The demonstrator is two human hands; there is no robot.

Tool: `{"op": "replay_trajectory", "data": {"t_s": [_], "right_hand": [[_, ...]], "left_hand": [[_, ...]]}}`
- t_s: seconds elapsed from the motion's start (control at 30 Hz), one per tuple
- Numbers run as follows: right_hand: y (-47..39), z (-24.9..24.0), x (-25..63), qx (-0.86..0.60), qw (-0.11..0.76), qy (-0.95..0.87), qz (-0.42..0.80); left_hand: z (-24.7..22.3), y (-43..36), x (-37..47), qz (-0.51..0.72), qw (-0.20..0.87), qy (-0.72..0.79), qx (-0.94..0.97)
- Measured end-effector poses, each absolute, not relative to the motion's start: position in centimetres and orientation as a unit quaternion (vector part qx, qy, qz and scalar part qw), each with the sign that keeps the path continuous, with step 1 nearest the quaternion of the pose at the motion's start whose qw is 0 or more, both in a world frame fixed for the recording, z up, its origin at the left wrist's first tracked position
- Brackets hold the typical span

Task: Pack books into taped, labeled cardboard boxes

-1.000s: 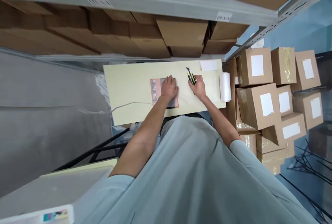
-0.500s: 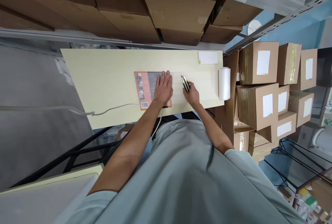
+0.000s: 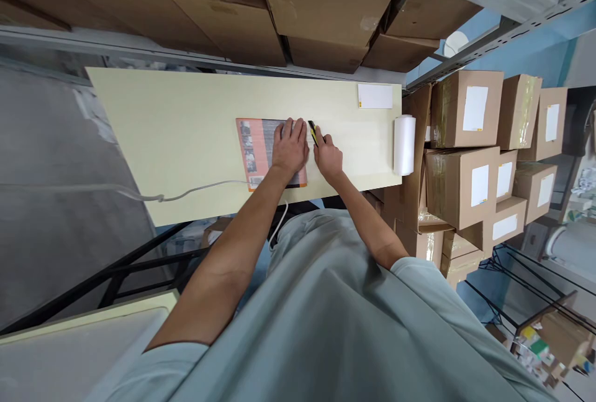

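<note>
A pink and grey book (image 3: 254, 147) with small pictures and an orange edge lies flat on the cream tabletop (image 3: 181, 104). Pressed on its right part is my left hand (image 3: 290, 148), fingers stretched out, hiding some of the cover. My right hand (image 3: 328, 157) grips a black and yellow utility knife (image 3: 313, 133). The knife's tip points away from me, close beside the book's upper right edge; whether the blade touches anything cannot be made out. From the book toward a white roll (image 3: 404, 145), a faint paler sheet seems to stretch over the table.
A white label slip (image 3: 375, 96) lies near the table's far right corner. Along the left runs a white cord (image 3: 200, 191), reaching the book. Cardboard boxes (image 3: 330, 1) fill the shelf beyond, and labelled cartons (image 3: 465, 184) are stacked at the right.
My right hand has moved left with the utility knife, from the table to beside the book's right edge. My left hand stays on the book. The view has shifted slightly.
</note>
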State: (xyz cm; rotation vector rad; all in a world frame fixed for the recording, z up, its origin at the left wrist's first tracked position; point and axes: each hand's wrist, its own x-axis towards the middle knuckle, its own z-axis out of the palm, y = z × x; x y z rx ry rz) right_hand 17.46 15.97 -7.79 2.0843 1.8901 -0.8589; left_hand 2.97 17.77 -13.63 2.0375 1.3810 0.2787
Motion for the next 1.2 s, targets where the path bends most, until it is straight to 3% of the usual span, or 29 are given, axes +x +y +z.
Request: {"op": "replay_trajectory", "data": {"t_s": [0.6, 1.2], "right_hand": [[15.2, -6.0, 15.6, 0.706, 0.116, 0.643, -0.275], [4.2, -3.6, 15.2, 0.679, 0.212, 0.647, -0.274]], "left_hand": [[-13.0, 19.2, 3.3, 0.052, 0.306, 0.526, 0.791], [-14.8, 19.2, 3.6, 0.073, 0.319, 0.53, 0.783]]}}
